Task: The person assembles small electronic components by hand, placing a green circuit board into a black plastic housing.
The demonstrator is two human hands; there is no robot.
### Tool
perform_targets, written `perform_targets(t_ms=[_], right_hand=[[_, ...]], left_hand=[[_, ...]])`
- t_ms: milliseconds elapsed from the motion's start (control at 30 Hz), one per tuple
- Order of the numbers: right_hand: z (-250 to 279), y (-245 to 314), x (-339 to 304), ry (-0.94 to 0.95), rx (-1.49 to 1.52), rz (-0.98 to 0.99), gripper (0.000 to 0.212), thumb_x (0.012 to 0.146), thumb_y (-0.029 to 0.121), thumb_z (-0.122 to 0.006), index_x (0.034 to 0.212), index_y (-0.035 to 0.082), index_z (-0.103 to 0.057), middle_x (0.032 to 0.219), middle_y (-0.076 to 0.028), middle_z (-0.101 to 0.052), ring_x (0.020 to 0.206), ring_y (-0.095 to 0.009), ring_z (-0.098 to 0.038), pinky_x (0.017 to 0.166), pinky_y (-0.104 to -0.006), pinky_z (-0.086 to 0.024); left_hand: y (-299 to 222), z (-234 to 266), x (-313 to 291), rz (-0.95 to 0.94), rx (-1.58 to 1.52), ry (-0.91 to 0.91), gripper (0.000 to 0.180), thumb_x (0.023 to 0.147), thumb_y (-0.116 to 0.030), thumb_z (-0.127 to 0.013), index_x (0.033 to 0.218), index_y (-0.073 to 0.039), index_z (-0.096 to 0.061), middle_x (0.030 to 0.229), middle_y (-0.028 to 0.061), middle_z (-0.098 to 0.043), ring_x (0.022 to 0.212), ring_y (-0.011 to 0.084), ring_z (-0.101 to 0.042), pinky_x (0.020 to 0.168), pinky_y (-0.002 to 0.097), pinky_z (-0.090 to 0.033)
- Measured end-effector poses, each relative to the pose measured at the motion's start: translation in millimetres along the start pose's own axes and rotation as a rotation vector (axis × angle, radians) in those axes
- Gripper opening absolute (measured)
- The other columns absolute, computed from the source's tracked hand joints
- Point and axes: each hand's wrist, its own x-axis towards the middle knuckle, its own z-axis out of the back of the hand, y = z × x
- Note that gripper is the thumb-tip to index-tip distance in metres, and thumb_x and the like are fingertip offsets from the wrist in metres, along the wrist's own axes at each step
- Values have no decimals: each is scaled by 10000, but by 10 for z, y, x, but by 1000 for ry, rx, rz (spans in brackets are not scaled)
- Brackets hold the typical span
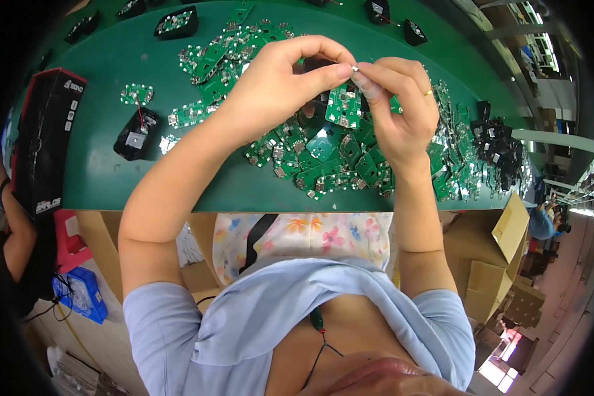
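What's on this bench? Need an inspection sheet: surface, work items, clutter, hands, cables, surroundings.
Surface: green tabletop, partly covered by boards.
Work items: small whitish part at the fingertips; green circuit board just below, support unclear.
Clutter: loose board pile; black casings heaped right; black box left.
Hands: left hand pinches the whitish part; right hand meets it, grip unclear.
Cables: red wire at a separate casing; dark cable by a blue basket.
Surroundings: open carton right; other people both sides.
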Motion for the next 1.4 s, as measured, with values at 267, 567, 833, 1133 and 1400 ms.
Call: perform_targets(t_ms=[267,567,833,1133,1400], right_hand=[[36,50,50,63,-63,59,148,650,12,-678,760,51,-587,693,-47,-566,618,-193,-529,538,-286,-426],[21,69,128,153,-179,150,148,652,23,-656,721,60,-530,665,-38,-516,583,-205,-505,510,-309,-409],[9,85,173,202,-263,199,155,643,27,-645,723,62,-517,676,-43,-486,602,-207,-497,514,-309,-411],[-17,184,229,289,-453,271,156,594,32,-585,708,79,-490,686,-25,-484,598,-178,-489,506,-286,-412],[-50,126,260,309,-431,269,146,604,28,-567,715,79,-487,686,-36,-478,608,-189,-494,509,-295,-430]], left_hand=[[188,-47,57,-364,139,-345,216,807,-157,-607,978,-27,-583,794,56,-571,693,130,-557,627,270,-459],[-198,-118,-63,-495,452,-450,159,744,7,-598,900,26,-571,814,134,-535,671,252,-551,587,298,-443],[-197,-95,-75,-532,564,-481,169,737,-6,-606,899,25,-568,819,141,-535,671,262,-561,584,305,-451],[223,-57,414,-1414,314,-636,185,719,-11,-620,897,14,-575,812,125,-530,643,266,-557,556,318,-454],[257,-11,421,-1440,325,-646,186,712,-11,-622,892,10,-581,811,123,-528,627,262,-550,546,319,-449]])
